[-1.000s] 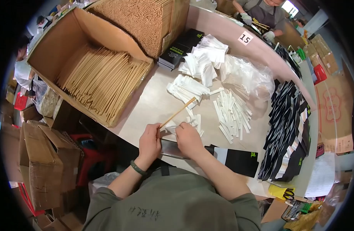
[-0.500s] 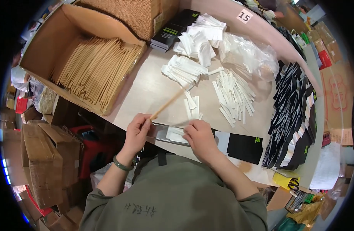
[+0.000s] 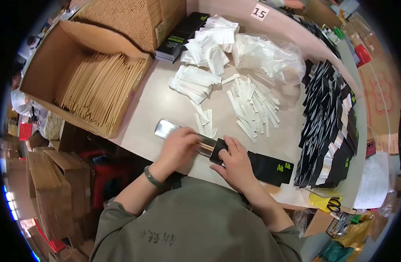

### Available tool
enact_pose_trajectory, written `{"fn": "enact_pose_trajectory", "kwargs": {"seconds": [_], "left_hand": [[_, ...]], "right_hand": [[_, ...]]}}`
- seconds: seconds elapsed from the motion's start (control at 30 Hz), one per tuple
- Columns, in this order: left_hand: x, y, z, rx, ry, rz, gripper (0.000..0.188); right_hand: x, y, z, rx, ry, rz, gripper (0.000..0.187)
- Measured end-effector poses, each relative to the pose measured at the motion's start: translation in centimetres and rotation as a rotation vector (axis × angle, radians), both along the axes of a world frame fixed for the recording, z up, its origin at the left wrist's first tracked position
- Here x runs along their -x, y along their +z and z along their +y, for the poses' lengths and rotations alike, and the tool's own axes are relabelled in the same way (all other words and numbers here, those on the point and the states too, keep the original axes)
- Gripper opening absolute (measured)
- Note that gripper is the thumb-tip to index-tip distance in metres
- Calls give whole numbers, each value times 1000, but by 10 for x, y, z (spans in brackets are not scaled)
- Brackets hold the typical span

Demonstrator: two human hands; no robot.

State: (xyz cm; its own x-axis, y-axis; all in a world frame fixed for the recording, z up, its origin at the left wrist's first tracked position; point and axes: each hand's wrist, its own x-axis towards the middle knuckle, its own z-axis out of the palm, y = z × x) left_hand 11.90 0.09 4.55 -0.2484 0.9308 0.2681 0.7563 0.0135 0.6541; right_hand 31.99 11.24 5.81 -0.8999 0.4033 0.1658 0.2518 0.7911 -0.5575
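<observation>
A shiny metal channel (image 3: 164, 127) lies slantwise at the table's front edge, its far-left end sticking out past my left hand (image 3: 179, 147). The left fingers curl down over the channel, closed on wooden chopsticks (image 3: 205, 147) that lie along it; the grip itself is partly hidden. The channel's right end runs up to a black paper sleeve (image 3: 219, 151). My right hand (image 3: 235, 162) grips that sleeve, thumb at the near side and fingers on top. Right of this hand, more flat black sleeves (image 3: 270, 169) with green print overlap on the table.
A cardboard box of chopsticks (image 3: 137, 87) stands at the left. Folded white napkins (image 3: 194, 83), thin white paper packets (image 3: 255, 105) and a clear plastic bag (image 3: 270, 59) lie farther back. A heap of filled black sleeves (image 3: 325, 126) lines the right, near yellow-handled scissors (image 3: 325, 201).
The chopsticks have come down from the air into the channel with my left hand. My right hand has left the white napkin and now holds a black sleeve at the channel's end.
</observation>
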Motion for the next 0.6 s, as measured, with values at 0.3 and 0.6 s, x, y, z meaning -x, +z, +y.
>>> {"fn": "enact_pose_trajectory", "kwargs": {"seconds": [0.3, 0.6], "left_hand": [[-44, 18, 2, 115, -180, -417, 62], [20, 45, -18, 287, 75, 74, 46]], "right_hand": [[-3, 5, 0, -103, -26, -22, 38], [-11, 125, 110, -118, -103, -145, 17]]}}
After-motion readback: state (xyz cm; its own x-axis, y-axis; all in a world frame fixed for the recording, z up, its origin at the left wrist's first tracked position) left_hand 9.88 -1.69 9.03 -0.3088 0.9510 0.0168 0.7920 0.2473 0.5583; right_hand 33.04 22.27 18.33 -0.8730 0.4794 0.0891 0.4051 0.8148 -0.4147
